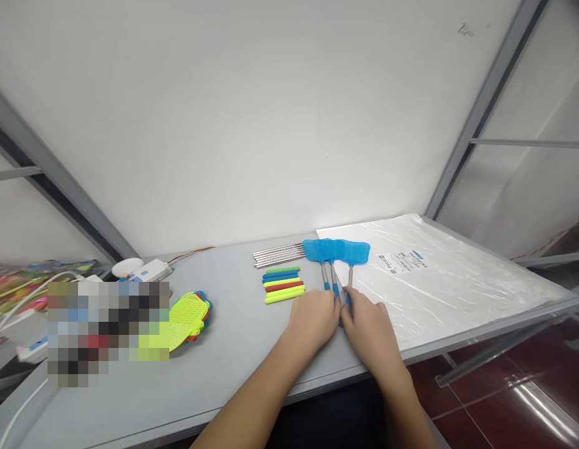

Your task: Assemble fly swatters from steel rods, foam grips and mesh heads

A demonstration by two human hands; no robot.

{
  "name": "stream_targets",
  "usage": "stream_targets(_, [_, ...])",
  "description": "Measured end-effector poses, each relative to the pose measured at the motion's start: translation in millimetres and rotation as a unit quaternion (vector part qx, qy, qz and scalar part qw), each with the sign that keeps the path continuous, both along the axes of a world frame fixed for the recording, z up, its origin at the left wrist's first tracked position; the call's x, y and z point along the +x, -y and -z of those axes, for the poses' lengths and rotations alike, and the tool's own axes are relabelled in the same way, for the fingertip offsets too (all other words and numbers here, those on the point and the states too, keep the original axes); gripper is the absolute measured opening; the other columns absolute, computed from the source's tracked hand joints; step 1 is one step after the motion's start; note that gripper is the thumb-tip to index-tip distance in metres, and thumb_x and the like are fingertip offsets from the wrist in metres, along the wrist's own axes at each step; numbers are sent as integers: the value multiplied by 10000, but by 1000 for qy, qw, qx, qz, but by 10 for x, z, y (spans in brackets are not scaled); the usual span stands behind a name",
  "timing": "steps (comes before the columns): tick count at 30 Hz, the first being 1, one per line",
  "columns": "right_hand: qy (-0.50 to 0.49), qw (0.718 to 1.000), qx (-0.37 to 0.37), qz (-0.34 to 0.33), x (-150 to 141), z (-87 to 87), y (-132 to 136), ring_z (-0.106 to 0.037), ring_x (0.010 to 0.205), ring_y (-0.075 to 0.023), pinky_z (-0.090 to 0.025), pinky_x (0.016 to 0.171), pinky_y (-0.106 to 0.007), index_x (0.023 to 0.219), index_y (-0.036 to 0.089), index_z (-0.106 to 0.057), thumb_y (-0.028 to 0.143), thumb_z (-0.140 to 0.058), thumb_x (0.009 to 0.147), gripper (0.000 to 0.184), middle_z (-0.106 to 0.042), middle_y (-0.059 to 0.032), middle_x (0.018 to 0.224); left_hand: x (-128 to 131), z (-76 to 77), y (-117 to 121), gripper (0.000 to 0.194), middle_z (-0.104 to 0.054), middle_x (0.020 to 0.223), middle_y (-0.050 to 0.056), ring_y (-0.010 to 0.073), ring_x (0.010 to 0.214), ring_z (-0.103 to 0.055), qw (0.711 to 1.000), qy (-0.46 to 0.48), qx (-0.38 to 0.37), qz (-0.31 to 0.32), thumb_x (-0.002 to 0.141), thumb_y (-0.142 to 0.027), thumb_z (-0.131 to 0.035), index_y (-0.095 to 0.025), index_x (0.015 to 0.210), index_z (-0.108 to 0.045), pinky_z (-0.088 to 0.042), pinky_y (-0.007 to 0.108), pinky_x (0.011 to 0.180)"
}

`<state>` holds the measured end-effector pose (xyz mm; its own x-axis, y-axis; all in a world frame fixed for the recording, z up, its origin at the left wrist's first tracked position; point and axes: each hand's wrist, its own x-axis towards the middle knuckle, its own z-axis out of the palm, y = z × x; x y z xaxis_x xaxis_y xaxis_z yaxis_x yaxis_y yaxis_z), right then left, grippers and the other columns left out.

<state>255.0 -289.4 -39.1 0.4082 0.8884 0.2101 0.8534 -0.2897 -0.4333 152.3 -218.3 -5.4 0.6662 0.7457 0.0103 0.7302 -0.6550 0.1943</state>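
Note:
Three blue fly swatters lie side by side on the grey table, heads pointing away from me. My left hand and my right hand rest close together over the swatters' blue handle ends, fingers curled around them. Just left of the swatters lie several coloured handle sleeves in green, blue, yellow and red, and behind those a bundle of bare metal rods.
A stack of clear plastic bags covers the table's right part. A pile of yellow, red and blue swatter heads lies at left. A white power strip with cables sits at back left. Dark red floor shows beyond the right edge.

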Motion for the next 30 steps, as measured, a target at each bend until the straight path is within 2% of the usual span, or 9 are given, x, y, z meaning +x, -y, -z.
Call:
stream_targets(5, [0, 1000, 2, 27, -13, -21, -41, -664, 829, -254, -331, 809, -359, 1216, 144, -607, 216, -394, 938, 357, -747, -88, 868, -11, 81, -67, 267, -701, 847, 106, 260, 811, -686, 1000, 20, -2, -6, 971, -293, -366, -174, 959, -605, -449, 314, 658])
stream_targets(11, [4, 1000, 0, 26, -25, -42, -65, -665, 799, -253, -326, 789, -356, 1172, 157, -637, 227, -384, 946, 346, -745, -88, 805, -49, 87, -96, 210, -696, 847, 77, 245, 764, -677, 999, 54, -7, 3, 952, -288, -398, -185, 1087, -522, -420, 291, 613])
stream_targets(15, [1, 1000, -1, 19, -49, -39, -68, -672, 807, -255, -319, 819, -377, 1150, 149, -637, 257, -336, 976, 363, -746, -99, 823, -88, -17, -205, 226, -697, 889, 67, 230, 803, -669, 997, 79, 7, 12, 977, -306, -364, -201, 1091, -528, -446, 303, 681])
stream_targets(18, [-11, 1000, 7, 14, -69, -19, -59, -670, 858, -255, -313, 851, -387, 1159, 157, -624, 338, -306, 1001, 399, -743, -100, 872, -78, -116, -467, 277, -645, 1150, 107, 240, 1079, -602, 993, 107, 47, -8, 999, -298, -331, -197, 1174, -522, -444, 341, 873])
stream_targets(21, [-22, 999, 30, 17, -73, 27, -63, -638, 973, -270, -306, 887, -402, 1206, 175, -600, 427, -316, 999, 433, -706, -111, 1029, -17, -132, -837, 366, -486, 1394, 154, 282, 1291, -448, 988, 121, 80, -60, 1009, -326, -363, -181, 1332, -457, -395, 433, 1014])
stream_targets(23, [-14, 999, 40, 29, -68, 66, -77, -604, 1018, -289, -314, 889, -420, 1258, 185, -572, 486, -339, 985, 469, -660, -121, 1090, 43, -84, -1082, 399, -449, 1429, 147, 293, 1272, -466, 984, 119, 90, -99, 987, -361, -465, -189, 1346, -473, -412, 500, 1019])
stream_targets(25, [0, 998, 47, 41, -61, 104, -97, -582, 1015, -295, -326, 888, -440, 1303, 192, -541, 521, -353, 972, 503, -623, -119, 1082, 97, -8, -1292, 396, -526, 1339, 112, 260, 1150, -562, 980, 115, 98, -128, 945, -367, -570, -186, 1295, -528, -485, 490, 952])
stream_targets(30, [31, 996, 61, 49, -52, 172, -130, -533, 1052, -320, -361, 875, -487, 1306, 204, -544, 557, -357, 955, 531, -562, -124, 1059, 130, 199, -1597, 357, -582, 1243, 97, 227, 1048, -611, 974, 90, 99, -184, 939, -350, -588, -167, 1244, -558, -534, 439, 876])
